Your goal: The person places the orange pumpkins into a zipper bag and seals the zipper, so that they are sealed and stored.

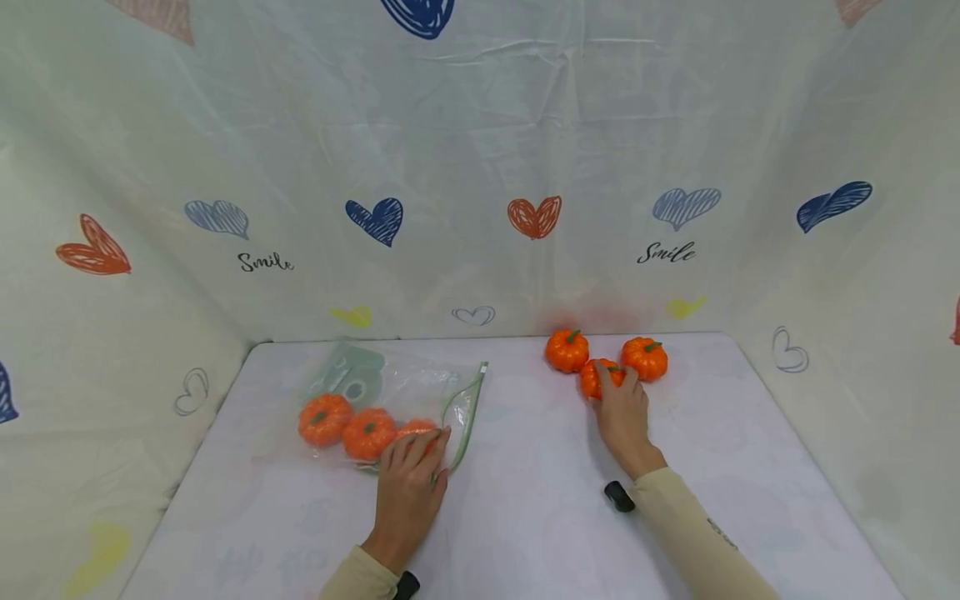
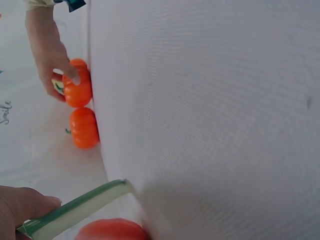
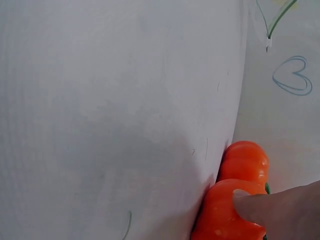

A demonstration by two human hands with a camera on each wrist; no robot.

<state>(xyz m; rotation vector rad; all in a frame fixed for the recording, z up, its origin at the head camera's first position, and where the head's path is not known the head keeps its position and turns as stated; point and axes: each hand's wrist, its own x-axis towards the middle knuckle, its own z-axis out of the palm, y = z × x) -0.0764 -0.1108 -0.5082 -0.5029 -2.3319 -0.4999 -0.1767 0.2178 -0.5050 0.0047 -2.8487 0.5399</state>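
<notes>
A clear zip bag (image 1: 423,379) with a green-edged mouth lies on the left of the table, three small orange pumpkins (image 1: 324,419) inside it. My left hand (image 1: 408,496) is at the bag's mouth, partly covering the nearest pumpkin; in the left wrist view its thumb and fingers pinch the green zip edge (image 2: 82,204). Over on the right, my right hand (image 1: 624,417) grips another small pumpkin (image 1: 591,383) with a green stem. The right wrist view has the thumb pressed on that pumpkin's side (image 3: 217,210), which sits on the table.
Two more pumpkins stand close by the gripped one, one behind to the left (image 1: 566,352) and one to the right (image 1: 645,360). A pale green printed shape (image 1: 352,371) shows on the bag. Behind the white table (image 1: 525,517) hangs a curtain (image 1: 465,150) printed with hearts.
</notes>
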